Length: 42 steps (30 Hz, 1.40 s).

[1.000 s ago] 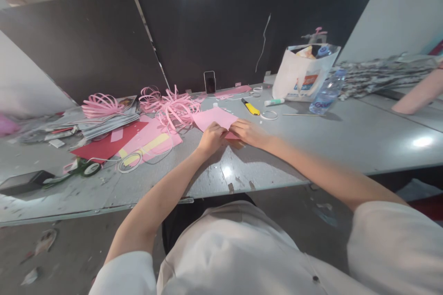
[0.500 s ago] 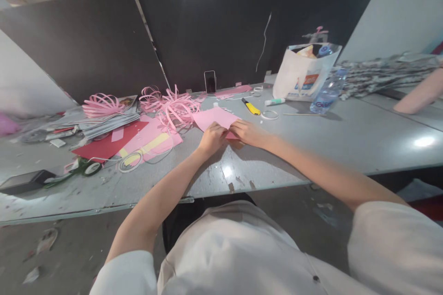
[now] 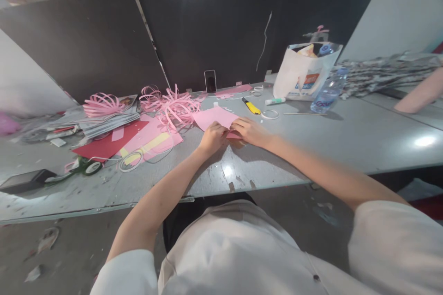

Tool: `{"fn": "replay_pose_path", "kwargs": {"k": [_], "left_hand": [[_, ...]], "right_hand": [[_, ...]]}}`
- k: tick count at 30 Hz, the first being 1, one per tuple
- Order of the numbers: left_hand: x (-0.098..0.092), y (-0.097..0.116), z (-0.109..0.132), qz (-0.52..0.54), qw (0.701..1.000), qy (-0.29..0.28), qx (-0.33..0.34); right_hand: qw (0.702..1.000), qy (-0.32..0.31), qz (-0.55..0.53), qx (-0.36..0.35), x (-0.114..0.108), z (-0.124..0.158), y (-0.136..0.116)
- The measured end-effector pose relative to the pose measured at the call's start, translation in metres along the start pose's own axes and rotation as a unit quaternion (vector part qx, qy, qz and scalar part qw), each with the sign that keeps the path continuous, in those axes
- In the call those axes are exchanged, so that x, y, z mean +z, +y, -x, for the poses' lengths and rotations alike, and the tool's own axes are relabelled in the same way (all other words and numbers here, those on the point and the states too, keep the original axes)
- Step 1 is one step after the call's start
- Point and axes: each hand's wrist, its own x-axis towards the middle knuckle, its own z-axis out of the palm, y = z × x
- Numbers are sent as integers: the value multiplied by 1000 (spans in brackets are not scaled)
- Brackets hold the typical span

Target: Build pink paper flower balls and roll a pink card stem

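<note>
A pink sheet of paper (image 3: 214, 116) lies on the grey table in front of me, its near edge under both hands. My left hand (image 3: 214, 137) grips that edge with its fingers bent together. Close beside it on the right, my right hand (image 3: 247, 130) has its fingers pressed together on the same edge. Between the fingertips a darker pink strip of the paper shows, and a brown patch (image 3: 237, 143) lies just below. Just past the sheet is a yellow cutter knife (image 3: 252, 107).
Pink paper-strip loops (image 3: 176, 108), a red sheet (image 3: 107, 145), coiled white cord (image 3: 130, 161) and green-handled scissors (image 3: 83, 166) lie left. A phone (image 3: 210, 81) leans at the back. Right are a glue stick (image 3: 275, 101), a white bag (image 3: 304, 73) and a bottle (image 3: 328, 92).
My right hand's fingers have shifted very slightly along the paper's near edge. Otherwise the hands and paper look the same.
</note>
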Motion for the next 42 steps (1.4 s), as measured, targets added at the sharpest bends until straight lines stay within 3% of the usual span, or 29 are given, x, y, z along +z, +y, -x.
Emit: {"fn": "replay_pose_path", "kwargs": {"k": [6,19,42], "left_hand": [[0,1,0,2,1000,1,10],[4,-3,0,-1,1000,1,8],[3,-2,0,-14,1000,9,15]], "right_hand": [[1000,1,4,16,0,0,-1],[999,8,3,-32,-1,2,0],[999,27,-38,-13,0,1,0]]}}
